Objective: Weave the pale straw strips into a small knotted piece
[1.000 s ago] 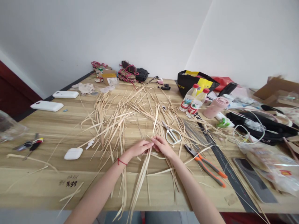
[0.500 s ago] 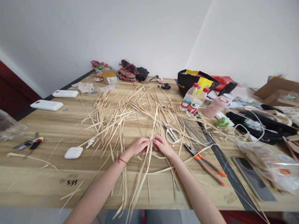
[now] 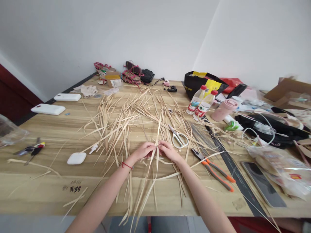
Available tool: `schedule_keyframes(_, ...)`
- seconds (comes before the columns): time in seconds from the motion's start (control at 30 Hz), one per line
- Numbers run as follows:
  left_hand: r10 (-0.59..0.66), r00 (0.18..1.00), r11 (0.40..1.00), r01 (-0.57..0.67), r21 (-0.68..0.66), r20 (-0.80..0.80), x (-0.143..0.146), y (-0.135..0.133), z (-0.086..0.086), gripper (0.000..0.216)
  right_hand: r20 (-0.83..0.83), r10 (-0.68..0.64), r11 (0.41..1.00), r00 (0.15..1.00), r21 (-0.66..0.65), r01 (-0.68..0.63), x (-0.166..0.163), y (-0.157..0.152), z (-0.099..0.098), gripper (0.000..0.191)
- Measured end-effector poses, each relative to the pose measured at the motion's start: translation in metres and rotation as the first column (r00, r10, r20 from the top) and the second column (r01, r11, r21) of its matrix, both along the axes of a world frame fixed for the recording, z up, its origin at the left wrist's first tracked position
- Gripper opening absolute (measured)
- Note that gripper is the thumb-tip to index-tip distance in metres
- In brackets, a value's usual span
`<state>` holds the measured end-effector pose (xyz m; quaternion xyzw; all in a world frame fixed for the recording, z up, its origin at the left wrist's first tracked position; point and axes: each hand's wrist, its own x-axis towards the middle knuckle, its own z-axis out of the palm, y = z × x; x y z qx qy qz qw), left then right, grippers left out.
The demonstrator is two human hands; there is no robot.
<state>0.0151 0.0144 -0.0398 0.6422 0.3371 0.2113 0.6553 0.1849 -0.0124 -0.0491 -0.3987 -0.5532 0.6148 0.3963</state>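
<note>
My left hand (image 3: 143,151) and my right hand (image 3: 168,150) meet fingertip to fingertip at the middle of the wooden table (image 3: 43,129). Both pinch a bundle of long pale straw strips (image 3: 155,152) that runs from above the fingers down past the table's front edge. A red string circles my left wrist. More loose straw strips (image 3: 121,119) lie spread across the table behind the hands.
White-handled scissors (image 3: 179,138) lie just right of my hands, orange pliers (image 3: 213,169) and a long dark ruler (image 3: 230,165) further right. A phone (image 3: 263,183), two bottles (image 3: 200,103), a pink cup (image 3: 223,110), bags and an earbud case (image 3: 76,158) surround the straw.
Both hands stay pinched together at the same spot. The held strips have shifted a little and splay wider below the fingers.
</note>
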Motion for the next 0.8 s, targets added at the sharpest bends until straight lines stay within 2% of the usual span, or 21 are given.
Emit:
schedule_keyframes(0.17,-0.008,1.0,0.999,0.008,0.04,0.01,0.0007,-0.0009,0.0007,0.03,0.007,0.008,1.0,1.0,0.004,-0.008,0.0002,-0.0006,0.0,0.024)
schedule_keyframes(0.37,0.072,0.997,0.996,-0.072,0.055,0.009,0.0036,-0.0019,0.0029,0.029,-0.014,0.051,0.999,0.999,0.021,-0.05,0.0003,-0.0007,-0.0026,0.018)
schedule_keyframes(0.6,0.039,0.999,0.996,-0.039,0.084,-0.004,0.001,-0.0014,0.0023,0.025,-0.043,0.032,0.998,0.999,-0.046,-0.034,0.0003,-0.0015,-0.0006,0.013)
schedule_keyframes(0.7,0.021,1.0,0.99,-0.019,0.141,-0.017,0.0013,-0.0022,0.0028,0.024,-0.051,0.038,0.999,0.998,-0.034,-0.04,0.0003,-0.002,0.0006,0.012)
schedule_keyframes(0.8,0.025,0.999,0.972,-0.016,0.236,-0.035,0.0028,-0.0029,0.0031,0.026,0.043,0.035,0.999,0.998,0.022,-0.036,-0.0008,-0.0029,0.0001,0.015)
